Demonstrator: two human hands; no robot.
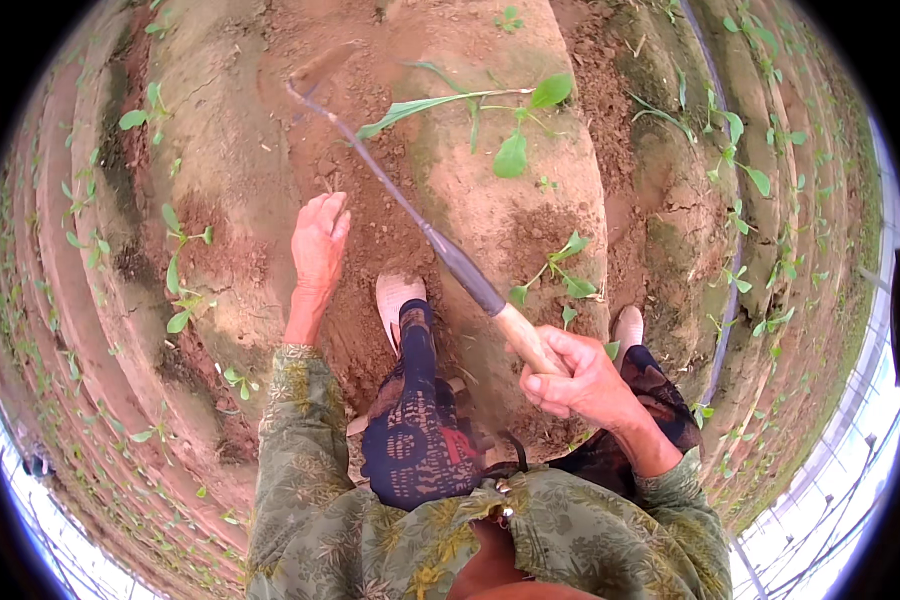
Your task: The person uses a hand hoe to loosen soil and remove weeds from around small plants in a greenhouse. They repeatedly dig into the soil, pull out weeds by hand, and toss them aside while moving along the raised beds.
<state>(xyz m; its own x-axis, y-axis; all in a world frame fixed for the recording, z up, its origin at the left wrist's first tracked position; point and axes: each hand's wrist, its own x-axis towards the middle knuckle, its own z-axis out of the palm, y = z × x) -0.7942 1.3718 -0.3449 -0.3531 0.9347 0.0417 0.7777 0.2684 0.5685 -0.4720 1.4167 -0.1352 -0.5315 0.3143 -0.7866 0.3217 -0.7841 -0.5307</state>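
My right hand [577, 375] is closed around the wooden handle of a long-necked hand hoe [465, 270]. Its thin metal neck runs up and left to a soil-coloured blade [326, 66] over the furrow. My left hand [320, 236] is held over the furrow at the left, fingers bent; a small dry stalk [330, 185] shows at its fingertips, and whether it is held I cannot tell. Beyond the hoe's neck stands a leafy seedling [521, 127], with a long grass blade [435, 103] lying beside it. A smaller seedling [558, 274] grows above my right hand.
Raised soil beds with rows of seedlings [179, 262] run along both sides. A thin irrigation hose [731, 285] lies along the bed at the right. My shoes [399, 296] stand in separate furrows, either side of the middle bed. A greenhouse-like frame shows at the rim.
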